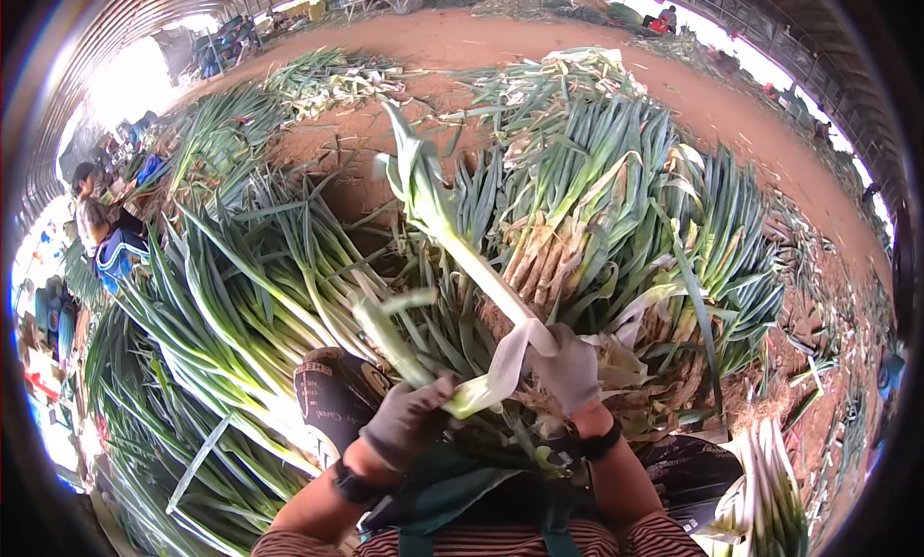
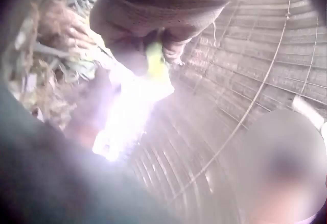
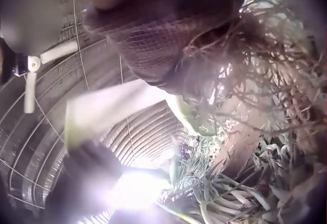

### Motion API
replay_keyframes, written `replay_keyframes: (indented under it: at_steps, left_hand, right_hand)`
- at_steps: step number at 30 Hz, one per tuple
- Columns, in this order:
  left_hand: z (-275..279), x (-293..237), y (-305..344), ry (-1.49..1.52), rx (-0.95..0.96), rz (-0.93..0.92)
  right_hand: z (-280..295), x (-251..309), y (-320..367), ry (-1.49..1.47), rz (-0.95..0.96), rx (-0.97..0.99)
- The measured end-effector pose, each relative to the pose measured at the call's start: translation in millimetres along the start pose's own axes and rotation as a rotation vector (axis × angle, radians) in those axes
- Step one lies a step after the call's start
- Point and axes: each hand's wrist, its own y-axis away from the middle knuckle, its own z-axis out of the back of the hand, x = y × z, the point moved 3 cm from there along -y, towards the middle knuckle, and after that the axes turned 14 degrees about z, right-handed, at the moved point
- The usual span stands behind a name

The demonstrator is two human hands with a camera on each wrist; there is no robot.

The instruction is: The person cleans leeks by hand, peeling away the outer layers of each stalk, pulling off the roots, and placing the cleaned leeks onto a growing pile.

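My gloved right hand (image 1: 568, 369) grips a leek (image 1: 486, 283) near its root end. The white stalk slants up and away to green tops at the far left. A pale outer leaf (image 1: 507, 364) hangs stripped partway from it and stretches across to my gloved left hand (image 1: 406, 420), which pinches its greenish end. In the left wrist view, a bright green piece of the leaf (image 2: 157, 65) shows between the fingers. Brown stringy roots (image 3: 265, 76) hang beside the right glove (image 3: 153, 45) in the right wrist view. The leaf's far part is washed out by glare.
Cleaner leeks (image 1: 279, 316) lie heaped at the left; untrimmed ones with brown roots (image 1: 549, 259) are piled ahead and right. A white-stemmed bundle (image 1: 770, 490) lies at the lower right. Another person (image 1: 101, 210) sits at the far left. Bare reddish soil (image 1: 462, 37) runs beyond the piles.
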Motion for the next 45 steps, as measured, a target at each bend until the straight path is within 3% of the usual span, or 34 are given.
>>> replay_keyframes:
  at_steps: [4,6,7,9,10,13,14,17,18,21,24,27,29,30,31,33,35,37,39,41,43,44,45]
  left_hand:
    - [36.9,2.7,7.8,-0.222,-0.237,0.243]
    - [30.8,-29.2,7.8,-0.447,-0.309,-0.118]
    - [20.6,-52.1,6.8,-0.551,-0.345,-0.306]
    - [2.7,-87.3,-18.1,-0.4,-0.403,-0.481]
    - [-8.2,-101.9,-30.6,-0.298,-0.334,-0.497]
    - [-23.6,-127.9,-58.3,-0.253,-0.044,-0.646]
    - [-35.6,-129.8,-56.6,-0.187,-0.092,-0.654]
    - [-31.3,-114.0,-70.5,0.046,-0.086,-0.683]
    - [-30.1,-107.4,-70.3,0.063,-0.068,-0.663]
    - [-32.3,-96.6,-62.9,0.099,-0.035,-0.625]
    - [-28.6,-98.2,-55.8,0.11,-0.104,-0.59]
    - [-24.5,-89.5,-55.0,-0.116,-0.169,-0.491]
    - [-27.0,-62.5,-56.1,-0.515,-0.269,-0.376]
    - [-17.2,-37.6,-63.7,-0.855,-0.346,-0.388]
    - [-11.8,-12.6,-69.2,-1.271,-0.363,-0.655]
    - [3.1,46.0,-65.0,-1.331,-0.163,-0.316]
    - [7.0,49.1,-48.0,-1.176,-0.241,-0.308]
    - [8.6,-3.5,-36.5,-1.106,-0.481,-0.258]
    - [56.4,-43.0,-53.7,-0.745,-0.494,-0.431]
    - [25.0,-98.5,-31.9,-0.62,-0.29,-0.683]
    - [-10.1,-126.9,-31.4,-0.037,0.034,-0.662]
    - [-12.0,-138.2,-38.1,0.09,0.075,-0.606]
    - [-12.0,-146.5,-44.2,0.216,0.119,-0.548]
  right_hand:
    - [18.5,5.1,0.6,-0.277,-0.014,-0.032]
    - [14.1,-0.1,6.6,-0.481,-0.031,0.005]
    - [16.6,8.3,6.3,-0.661,-0.161,0.046]
    - [29.4,36.2,3.2,-1.013,-0.417,0.135]
    - [31.5,40.5,4.6,-1.169,-0.343,0.206]
    - [13.8,36.1,24.0,-1.583,-0.497,0.456]
    - [8.3,40.0,24.2,-1.457,-0.474,0.495]
    - [-12.7,30.9,25.5,-0.85,-0.241,0.188]
    - [-12.1,23.2,24.1,-0.725,-0.165,0.216]
    - [-2.7,33.8,25.7,-0.947,-0.235,0.188]
    - [-0.5,35.0,26.6,-0.909,-0.191,0.152]
    - [9.7,38.6,20.3,-0.576,0.055,-0.048]
    - [14.9,37.9,17.0,-0.746,-0.06,-0.043]
    - [14.6,33.7,17.4,-0.788,-0.071,-0.066]
    - [14.8,28.7,18.7,-0.829,-0.084,-0.091]
    - [21.1,20.9,24.3,-0.833,-0.004,-0.089]
    - [27.7,22.0,27.3,-0.825,0.043,-0.069]
    - [32.5,27.3,24.3,-0.764,0.077,-0.061]
    - [35.1,36.6,18.3,-0.602,0.155,-0.063]
    - [35.5,49.4,15.0,-0.621,0.117,0.001]
    - [27.1,59.7,14.7,-0.684,0.096,0.063]
    - [18.0,61.6,17.0,-0.763,0.067,0.076]
    - [18.7,67.6,15.3,-0.601,0.107,0.079]
